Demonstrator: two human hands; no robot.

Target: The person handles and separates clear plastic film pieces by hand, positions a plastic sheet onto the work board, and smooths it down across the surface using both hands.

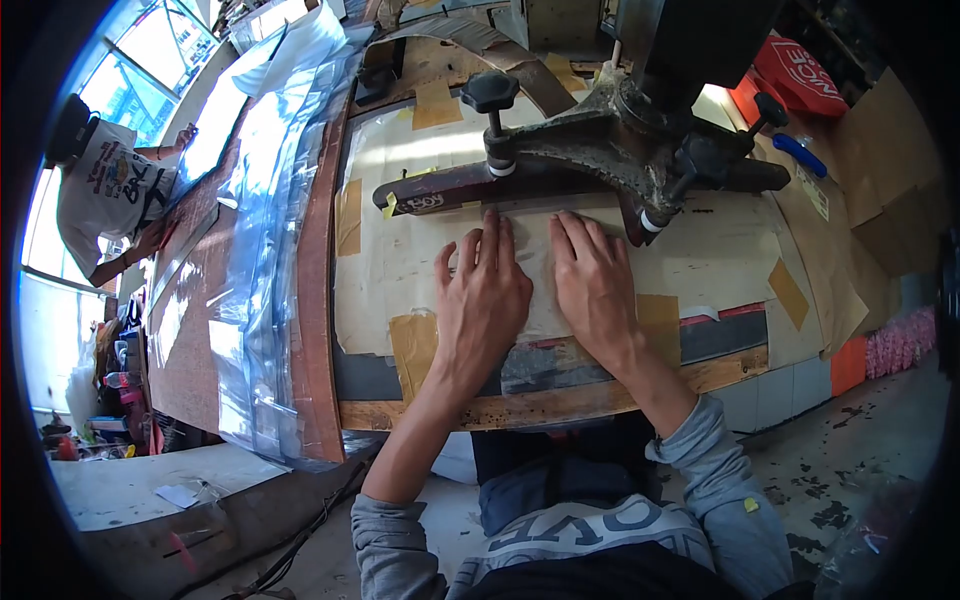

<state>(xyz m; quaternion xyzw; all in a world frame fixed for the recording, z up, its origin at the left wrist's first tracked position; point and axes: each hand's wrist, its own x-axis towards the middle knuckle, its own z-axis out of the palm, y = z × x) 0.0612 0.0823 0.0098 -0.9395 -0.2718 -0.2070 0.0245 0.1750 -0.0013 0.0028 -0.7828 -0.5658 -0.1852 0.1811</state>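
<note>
Your left hand (pixel 487 300) and right hand (pixel 594 288) lie flat, unclenched, grasping nothing, on the pale sheet (pixel 385 285) beside the bar (pixel 445 188), seemingly to steady the sheet.

At the left, another person (pixel 110 190) in a white printed shirt and dark cap stands at a reddish-brown desk (pixel 185 325), near a bright window (pixel 125 85). Clear plastic sheeting (pixel 255 280) lies rumpled along that desk. Below it, a small pale scrap (pixel 178 495) lies on a white ledge (pixel 95 490). At the right are a red bag (pixel 800 75) with white lettering, a blue handle (pixel 799 156), brown cardboard (pixel 895 175) and, lower down, a pink bundle (pixel 900 345) beside an orange panel (pixel 848 366).
</note>
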